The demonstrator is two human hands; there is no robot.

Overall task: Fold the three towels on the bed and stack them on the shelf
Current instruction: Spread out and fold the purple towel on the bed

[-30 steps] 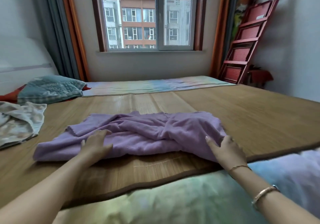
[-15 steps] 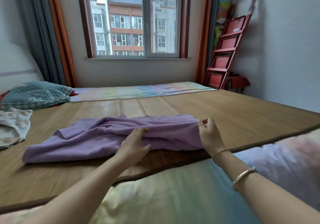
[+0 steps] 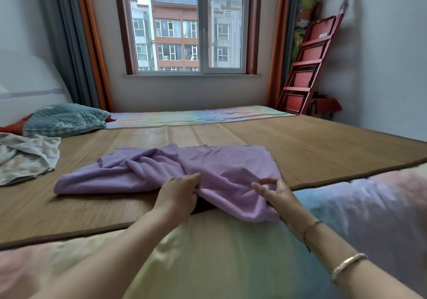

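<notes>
At far left a pale patterned towel (image 3: 25, 160) lies crumpled on the bamboo mat (image 3: 323, 146) that covers the bed, with a teal towel (image 3: 64, 119) behind it near the headboard. The purple towel (image 3: 161, 169) lies rumpled at the mat's near edge, its right corner hanging onto the pastel sheet (image 3: 208, 252). The left hand (image 3: 178, 197) pinches a fold of it. The right hand (image 3: 277, 194) rests on the corner, fingers spread and loosely bent. A red shelf (image 3: 305, 67) leans against the right wall.
</notes>
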